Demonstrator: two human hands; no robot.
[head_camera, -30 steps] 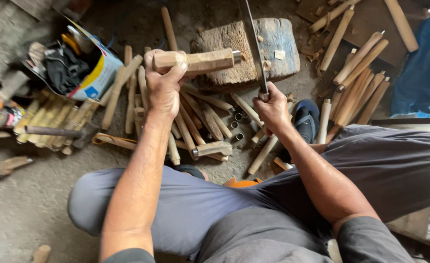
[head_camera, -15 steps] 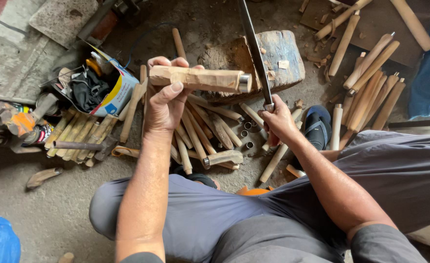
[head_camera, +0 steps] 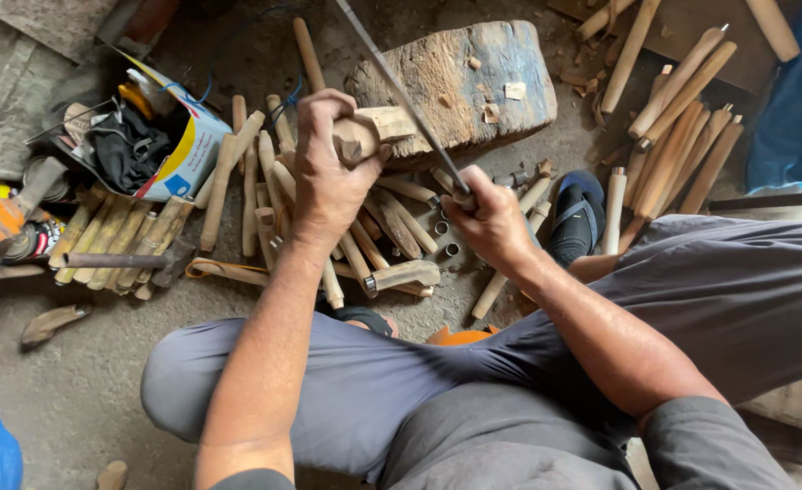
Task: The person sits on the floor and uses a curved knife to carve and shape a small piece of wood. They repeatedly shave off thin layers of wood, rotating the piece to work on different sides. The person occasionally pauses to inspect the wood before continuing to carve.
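Observation:
My left hand (head_camera: 330, 172) grips a short piece of pale carved wood (head_camera: 378, 127), held just in front of a large wooden chopping block (head_camera: 473, 77). My right hand (head_camera: 490, 218) is closed around the handle of a long thin metal blade (head_camera: 399, 91) that slants up and to the left, crossing in front of the block and close to the wood piece. Below both hands lies a heap of rough wooden handles (head_camera: 373, 231) on the ground. My knees in grey trousers frame the bottom of the view.
An open cardboard box (head_camera: 151, 145) of tools and rags stands at the left, with a row of wooden pieces (head_camera: 119, 240) beside it. More rounded sticks (head_camera: 682, 145) lie at the right. A dark sandal (head_camera: 578, 218), small metal rings (head_camera: 446, 238) and blue cloth (head_camera: 796, 109) are nearby.
My left hand has turned the wood piece from crosswise to pointing toward the block and lowered it. The blade has tilted further left, toward the wood.

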